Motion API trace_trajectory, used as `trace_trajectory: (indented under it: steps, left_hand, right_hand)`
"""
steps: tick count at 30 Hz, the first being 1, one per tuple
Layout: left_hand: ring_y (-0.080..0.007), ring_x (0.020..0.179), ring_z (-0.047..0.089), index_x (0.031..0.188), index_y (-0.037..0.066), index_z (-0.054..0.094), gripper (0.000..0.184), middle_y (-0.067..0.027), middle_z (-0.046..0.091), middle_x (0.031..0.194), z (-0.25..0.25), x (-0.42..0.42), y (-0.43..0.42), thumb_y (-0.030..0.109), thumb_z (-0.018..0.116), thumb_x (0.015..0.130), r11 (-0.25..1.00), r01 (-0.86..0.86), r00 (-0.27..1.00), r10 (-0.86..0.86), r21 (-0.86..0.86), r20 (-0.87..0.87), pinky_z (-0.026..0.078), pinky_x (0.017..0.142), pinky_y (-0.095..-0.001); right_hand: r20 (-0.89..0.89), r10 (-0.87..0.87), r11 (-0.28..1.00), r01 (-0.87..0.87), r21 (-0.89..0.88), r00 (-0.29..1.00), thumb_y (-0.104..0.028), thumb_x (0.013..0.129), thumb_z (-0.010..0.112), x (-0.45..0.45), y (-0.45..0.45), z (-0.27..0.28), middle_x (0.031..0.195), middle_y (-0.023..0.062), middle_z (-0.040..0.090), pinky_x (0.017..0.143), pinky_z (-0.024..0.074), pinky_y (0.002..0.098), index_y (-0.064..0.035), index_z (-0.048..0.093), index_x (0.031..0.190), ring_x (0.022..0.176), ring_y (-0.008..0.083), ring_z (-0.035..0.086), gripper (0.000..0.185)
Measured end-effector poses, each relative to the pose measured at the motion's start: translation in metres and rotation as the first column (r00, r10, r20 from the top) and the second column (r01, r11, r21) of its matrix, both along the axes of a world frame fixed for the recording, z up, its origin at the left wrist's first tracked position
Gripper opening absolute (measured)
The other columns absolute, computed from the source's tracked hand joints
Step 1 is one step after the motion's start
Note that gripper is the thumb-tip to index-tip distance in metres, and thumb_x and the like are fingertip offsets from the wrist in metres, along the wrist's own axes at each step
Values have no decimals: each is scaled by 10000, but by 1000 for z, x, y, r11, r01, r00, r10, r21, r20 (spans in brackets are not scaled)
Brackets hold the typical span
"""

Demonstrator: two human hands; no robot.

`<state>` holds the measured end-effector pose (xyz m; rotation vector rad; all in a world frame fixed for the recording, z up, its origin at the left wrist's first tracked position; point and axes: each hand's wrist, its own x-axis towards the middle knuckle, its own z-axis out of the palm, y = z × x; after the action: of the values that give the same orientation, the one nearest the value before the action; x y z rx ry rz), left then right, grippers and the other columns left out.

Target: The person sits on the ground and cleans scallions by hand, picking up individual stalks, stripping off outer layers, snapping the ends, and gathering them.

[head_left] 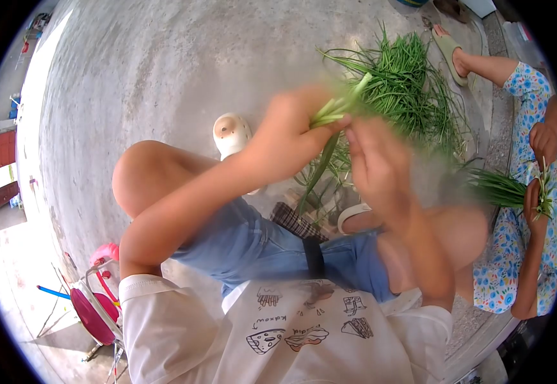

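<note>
My left hand (294,131) is closed round a small bunch of green chives (339,110), whose pale stalk ends stick out to the upper right. A few long leaves hang down below the grip. My right hand (379,157), smeared by motion, meets the bunch with thumb and finger pinched at the stalks. Beyond both hands a large heap of loose chives (406,86) lies on the concrete floor, with stray leaves scattered towards my feet.
At the right a co-worker in patterned clothes (523,160) holds another chive bunch (499,187) in their hands. The co-worker's sandalled foot (452,57) rests beside the heap. My white shoe (230,136) is on the floor (131,77). A pink round-seated object (93,313) stands lower left.
</note>
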<state>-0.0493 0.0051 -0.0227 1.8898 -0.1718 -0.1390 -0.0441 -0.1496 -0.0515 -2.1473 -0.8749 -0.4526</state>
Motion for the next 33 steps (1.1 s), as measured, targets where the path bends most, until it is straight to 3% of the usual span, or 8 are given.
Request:
trace_trajectory:
  steps: [2,4,15,18,19,20,24,33]
  left_hand:
    - [-64,556,378,790,5,543,142,-15,449,572,0,-1,0,146,538,798,998,19,997,-23,52,75,313,487,-246]
    - [-74,570,404,810,3,548,160,-36,465,588,7,-6,-3,162,523,810,980,35,986,-1,198,-169,327,497,-250]
    - [-39,529,381,906,-11,573,233,9,525,670,1,2,8,199,533,812,974,-92,925,8,-205,-379,314,467,-197]
    - [-22,512,358,915,-8,576,224,-6,537,687,2,5,9,186,539,809,961,-88,934,-11,-261,-357,290,443,-183]
    - [-25,522,376,919,-11,574,221,-5,536,689,1,6,8,177,544,806,946,-118,937,6,-301,-348,298,442,-186]
    - [-28,532,395,923,-13,572,219,-4,535,691,1,6,8,168,549,803,928,-146,940,23,-342,-340,306,441,-188]
    - [-30,554,429,930,-17,560,217,-8,538,707,-1,7,7,153,560,795,866,-243,927,75,-437,-366,312,443,-185]
    - [-49,598,479,887,-2,528,171,-9,531,719,0,16,9,135,562,790,891,-252,933,120,-378,-338,348,480,-167]
  right_hand:
    - [126,-12,979,37,-198,992,-4,719,527,28,-20,5,701,116,506,479,417,331,-1,530,842,585,268,526,123]
    - [-178,-638,763,647,-10,749,-138,807,516,111,-74,16,591,43,533,478,368,281,-12,563,822,486,118,456,135]
    - [-684,-53,998,24,-51,728,-150,767,556,68,-8,-15,763,132,571,600,421,262,15,538,973,634,201,541,265]
    - [-201,196,927,-248,-280,960,-156,732,590,59,-12,-27,988,136,547,785,408,265,9,425,1144,871,210,544,473]
    - [-537,421,886,-457,73,731,-160,719,602,53,-9,-9,1062,131,507,848,373,284,11,372,1183,951,210,507,546]
    - [-684,640,750,-476,459,349,-164,705,613,47,-5,2,1136,126,467,911,337,302,13,318,1221,1031,210,470,621]
    - [-788,606,793,-165,586,109,-158,700,607,39,9,6,1040,115,524,846,379,306,27,374,1175,966,184,503,560]
    - [-786,579,808,-31,588,217,-185,800,510,39,14,2,881,78,570,735,424,252,22,531,952,823,131,539,258]
